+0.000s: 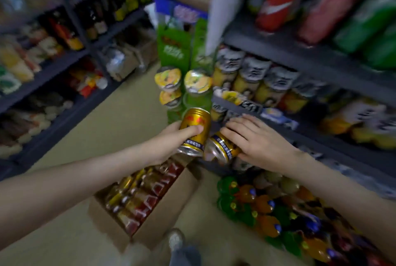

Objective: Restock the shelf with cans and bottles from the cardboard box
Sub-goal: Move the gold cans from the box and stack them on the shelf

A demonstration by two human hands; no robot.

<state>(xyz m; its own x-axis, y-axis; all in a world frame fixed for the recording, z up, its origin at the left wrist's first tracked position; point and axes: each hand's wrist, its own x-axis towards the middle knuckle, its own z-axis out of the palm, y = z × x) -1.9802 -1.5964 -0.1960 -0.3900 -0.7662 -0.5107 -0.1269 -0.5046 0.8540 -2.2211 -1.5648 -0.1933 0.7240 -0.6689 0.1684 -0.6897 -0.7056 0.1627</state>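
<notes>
My left hand (173, 140) grips a gold can (194, 128) with a red emblem, tilted, above the cardboard box. Right beside it my right hand (259, 139) lies over a second gold can (220, 150) on its side, its fingers wrapped around it, at the front of the dark right-hand shelf (278, 128). The open cardboard box (162, 207) sits on the floor below my hands, holding several gold cans and red packs. The frame is blurred.
Jars with yellow fruit (252, 81) fill the right shelf; large red and green bottles (321, 6) stand above. Green and orange bottles (263, 205) crowd the floor at right. Green cartons with cups (182, 77) stand ahead. A dark shelf (53, 66) runs along the left. My shoe (176, 240) is below.
</notes>
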